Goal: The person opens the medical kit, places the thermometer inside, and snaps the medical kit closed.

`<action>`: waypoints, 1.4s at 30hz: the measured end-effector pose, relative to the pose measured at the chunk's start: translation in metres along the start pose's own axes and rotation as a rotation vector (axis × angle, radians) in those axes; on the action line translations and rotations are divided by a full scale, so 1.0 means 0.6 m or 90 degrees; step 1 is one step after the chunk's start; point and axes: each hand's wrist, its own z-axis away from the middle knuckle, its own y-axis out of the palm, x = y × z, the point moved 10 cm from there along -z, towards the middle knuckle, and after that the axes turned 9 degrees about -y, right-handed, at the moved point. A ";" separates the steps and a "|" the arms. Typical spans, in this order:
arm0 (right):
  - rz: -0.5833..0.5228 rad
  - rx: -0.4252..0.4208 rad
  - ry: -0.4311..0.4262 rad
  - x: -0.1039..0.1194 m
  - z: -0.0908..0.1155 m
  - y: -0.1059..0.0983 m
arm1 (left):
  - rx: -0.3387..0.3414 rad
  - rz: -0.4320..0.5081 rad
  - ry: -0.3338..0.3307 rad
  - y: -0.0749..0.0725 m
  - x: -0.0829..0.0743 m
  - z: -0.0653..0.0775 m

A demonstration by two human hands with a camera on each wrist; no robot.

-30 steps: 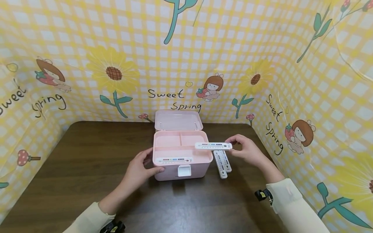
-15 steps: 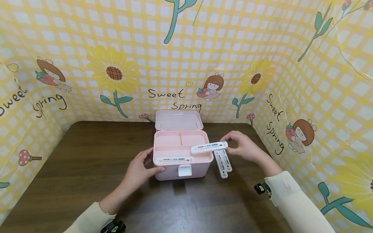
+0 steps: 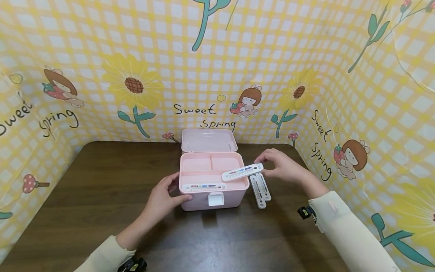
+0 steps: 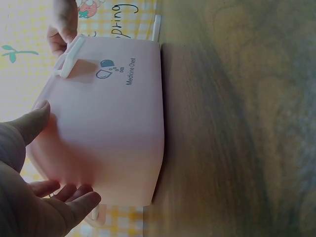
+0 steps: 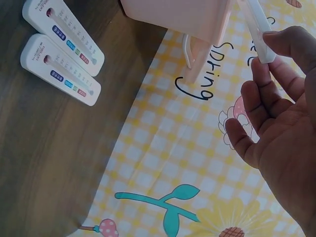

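Note:
A pink medicine chest (image 3: 213,200) stands with its lid (image 3: 209,140) folded back. My left hand (image 3: 165,194) grips its left front corner, thumb on the front rim and fingers along the side; the left wrist view shows the "Medicine Chest" print on the front. One white thermometer (image 3: 204,186) lies inside along the front wall. My right hand (image 3: 280,168) pinches the end of another thermometer (image 3: 242,172) between thumb and fingers, tilted over the chest's right rim. Two more thermometers (image 5: 59,74) lie side by side on the table just right of the chest.
The chest's tray has two small rear compartments (image 3: 196,163) and one long front compartment. A white latch (image 3: 215,199) hangs at the chest's front. The dark wooden table (image 3: 136,162) is backed and flanked by a yellow checked sheet (image 3: 163,75).
My right hand has moved left with its thermometer, which has swung from level to slanting, its left end lower over the chest. The left hand keeps its hold.

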 end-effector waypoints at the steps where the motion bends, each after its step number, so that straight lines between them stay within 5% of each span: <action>1: 0.000 0.005 -0.006 0.002 -0.003 0.000 | 0.000 -0.001 0.002 0.000 -0.001 0.001; 25: 0.016 0.094 -0.106 0.041 -0.043 0.019 | -0.002 0.010 0.008 -0.004 -0.002 0.003; 42: 0.022 0.103 -0.140 0.054 -0.065 0.048 | -0.004 0.008 0.015 -0.004 -0.003 0.006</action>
